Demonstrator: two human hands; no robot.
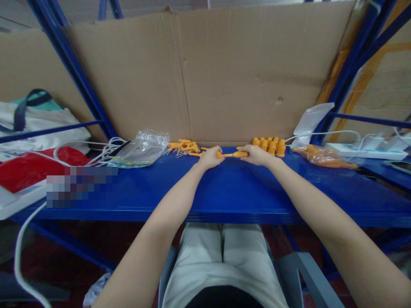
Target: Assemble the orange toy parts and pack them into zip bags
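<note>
Table (231, 192) is smooth with a slight sheen, like painted metal. Board (240, 77): matt cardboard, creased. Orange pieces (281, 148): smooth, apparently plastic. Small chains (181, 152): look metallic. Clear bag (143, 147): glossy, crinkled plastic. Trousers (205, 256): matt cloth. Chair (316, 273): smooth plastic.

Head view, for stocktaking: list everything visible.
Held parts: uncounted, orange, centre
Stubs: several, orange, centre-right
Loose parts: several, orange, centre-left
Flat bag: one, clear, left
Filled bag: one, clear, right
Power strip: one, white, right
Cables: several, white, sides
Item: one, red, left
Tote: one, white, left
Cardboard: several, brown, behind
Table: one, blue, centre
Frame: one, blue, around
Chair: one, grey, bottom
Phone: one, dark, right
Left hand, right hand: two, bare, centre
Trousers: pair, pale, bottom
</note>
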